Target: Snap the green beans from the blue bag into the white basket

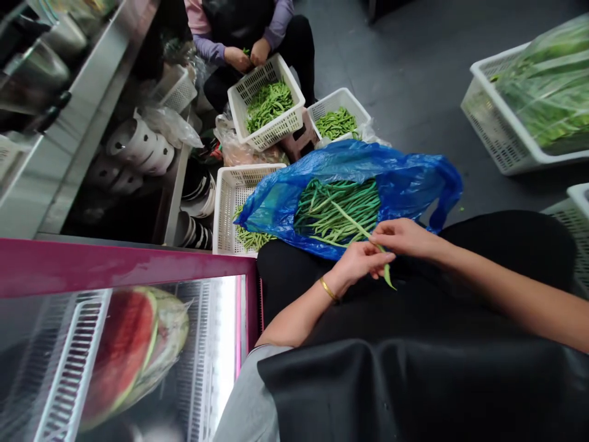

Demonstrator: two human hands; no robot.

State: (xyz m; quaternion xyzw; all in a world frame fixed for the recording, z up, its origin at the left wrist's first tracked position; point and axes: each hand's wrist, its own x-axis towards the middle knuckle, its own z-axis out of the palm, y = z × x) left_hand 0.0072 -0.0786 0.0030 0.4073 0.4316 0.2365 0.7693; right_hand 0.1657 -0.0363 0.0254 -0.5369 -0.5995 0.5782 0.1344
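Note:
Both my hands are closed on one long green bean (pixel 352 219) over my lap. My left hand (pixel 363 260), with a gold bangle at the wrist, pinches it near its lower end, which sticks out below the fingers. Just above, my right hand (pixel 396 237) grips the same bean, its fingers close to the left ones. The bean's far end reaches over a blue plastic bag (pixel 405 175) lying open in front of me. Many long green beans (pixel 340 202) fill the bag.
A white basket (pixel 225 209) with bean pieces stands left of the bag. Ahead, a co-worker's hands (pixel 248 56) work above another bean basket (pixel 237 101); a smaller one (pixel 361 110) sits beside it. Right is a crate (pixel 488 116) of bagged greens, left a display case (pixel 251 294) with watermelon.

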